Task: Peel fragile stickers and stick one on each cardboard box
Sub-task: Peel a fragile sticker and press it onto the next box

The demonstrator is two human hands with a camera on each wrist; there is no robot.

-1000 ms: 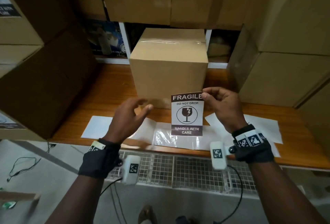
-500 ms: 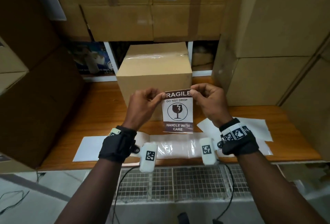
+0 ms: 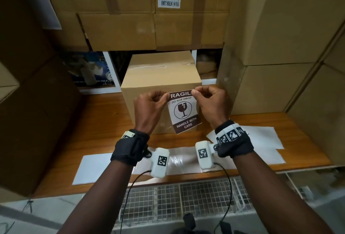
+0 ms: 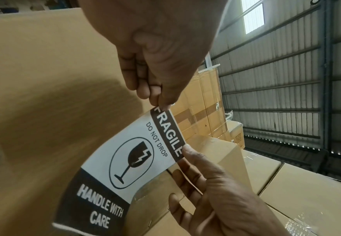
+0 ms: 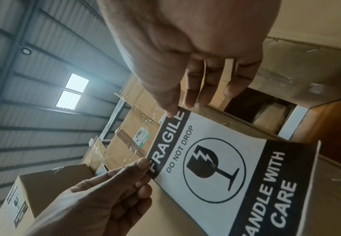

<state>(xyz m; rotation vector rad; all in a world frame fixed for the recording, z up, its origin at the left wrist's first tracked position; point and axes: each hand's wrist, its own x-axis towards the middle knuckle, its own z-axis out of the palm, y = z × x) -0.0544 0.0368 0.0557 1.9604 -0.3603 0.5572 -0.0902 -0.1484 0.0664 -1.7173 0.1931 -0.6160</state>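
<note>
Brown-and-white FRAGILE sticker (image 3: pixel 183 111), upright, slightly tilted, lower edge curling, hanging before front face of taped brown cardboard box (image 3: pixel 160 77), box standing on wooden shelf (image 3: pixel 104 122)

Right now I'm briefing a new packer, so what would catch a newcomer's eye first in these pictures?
First, the fragile sticker, brown and white with a broken-glass symbol, held up in front of the cardboard box standing on the wooden bench. The left hand and right hand each pinch one of its top corners. Around them, stacked cartons wall in the bench.
</note>
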